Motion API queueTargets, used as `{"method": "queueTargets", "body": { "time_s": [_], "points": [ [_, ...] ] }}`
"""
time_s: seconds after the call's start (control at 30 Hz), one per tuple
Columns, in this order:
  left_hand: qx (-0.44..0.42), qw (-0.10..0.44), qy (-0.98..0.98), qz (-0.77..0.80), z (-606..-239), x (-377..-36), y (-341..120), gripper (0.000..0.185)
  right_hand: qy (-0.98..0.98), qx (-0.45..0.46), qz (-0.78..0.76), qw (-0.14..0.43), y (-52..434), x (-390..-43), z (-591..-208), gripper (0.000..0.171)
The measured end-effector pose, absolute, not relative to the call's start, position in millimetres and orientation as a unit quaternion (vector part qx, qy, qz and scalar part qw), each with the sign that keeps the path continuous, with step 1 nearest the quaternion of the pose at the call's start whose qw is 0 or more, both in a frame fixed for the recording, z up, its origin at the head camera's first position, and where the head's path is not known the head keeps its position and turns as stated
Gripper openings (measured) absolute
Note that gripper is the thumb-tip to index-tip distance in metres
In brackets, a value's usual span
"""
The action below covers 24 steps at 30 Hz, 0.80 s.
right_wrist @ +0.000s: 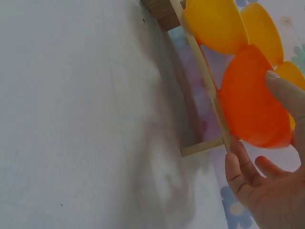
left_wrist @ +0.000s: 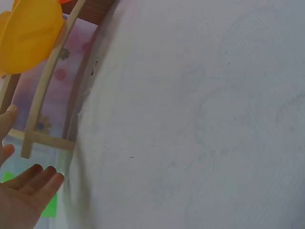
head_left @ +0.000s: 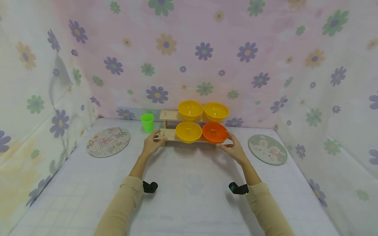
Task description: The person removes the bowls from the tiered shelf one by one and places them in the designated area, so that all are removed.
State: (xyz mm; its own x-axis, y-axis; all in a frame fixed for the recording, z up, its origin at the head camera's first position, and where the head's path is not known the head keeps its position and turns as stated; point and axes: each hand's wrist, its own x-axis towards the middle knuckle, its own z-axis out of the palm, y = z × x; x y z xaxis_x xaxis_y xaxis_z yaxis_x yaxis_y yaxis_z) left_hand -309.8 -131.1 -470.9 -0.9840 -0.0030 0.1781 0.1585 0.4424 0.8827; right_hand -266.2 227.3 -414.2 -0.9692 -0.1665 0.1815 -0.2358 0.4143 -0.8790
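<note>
- A two-tier wooden rack stands at the far middle of the white surface, close to the flowered backdrop.
- The left hand is at the rack's left end, about 9 o'clock from the lower tier. Its fingers are stretched out and relaxed against the wood, not curled round it.
- The right hand is at the rack's right end, about 4 o'clock from the orange bowl. Its thumb lies on the bowl's rim in the right wrist view, and the other fingers are spread under the bowl and the shelf edge, only loosely bent.
- The orange bowl sits on the right of the lower tier, touching a yellow bowl at its 9 o'clock.
- Two more yellow bowls sit side by side on the upper tier.
- A green cup stands upright on the surface just beside the rack, at its 9 o'clock.
- A round flowered mat lies well off at the left, and a round rabbit mat lies at the right.
- Both forearms wear beige sleeves.
</note>
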Motion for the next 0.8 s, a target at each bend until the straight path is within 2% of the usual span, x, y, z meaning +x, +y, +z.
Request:
{"method": "queueTargets", "body": {
  "time_s": [0.23, 0.57, 0.8],
  "points": [
    [-0.049, 0.106, -0.811, -0.573, -485.4, -317.1, -127.5, 0.048, -0.835, 0.105, 0.540, 0.023, 220.8, -267.4, -415.1, 0.073],
    [-0.003, 0.049, -0.790, -0.611, -485.1, -323.1, -123.9, 0.043, -0.815, 0.078, 0.574, -0.004, 217.0, -274.4, -416.1, 0.075],
    [0.001, 0.053, -0.794, -0.606, -482.1, -330.1, -120.6, 0.040, -0.825, 0.055, 0.562, -0.007, 223.3, -283.7, -423.5, 0.080]
  ]
}}
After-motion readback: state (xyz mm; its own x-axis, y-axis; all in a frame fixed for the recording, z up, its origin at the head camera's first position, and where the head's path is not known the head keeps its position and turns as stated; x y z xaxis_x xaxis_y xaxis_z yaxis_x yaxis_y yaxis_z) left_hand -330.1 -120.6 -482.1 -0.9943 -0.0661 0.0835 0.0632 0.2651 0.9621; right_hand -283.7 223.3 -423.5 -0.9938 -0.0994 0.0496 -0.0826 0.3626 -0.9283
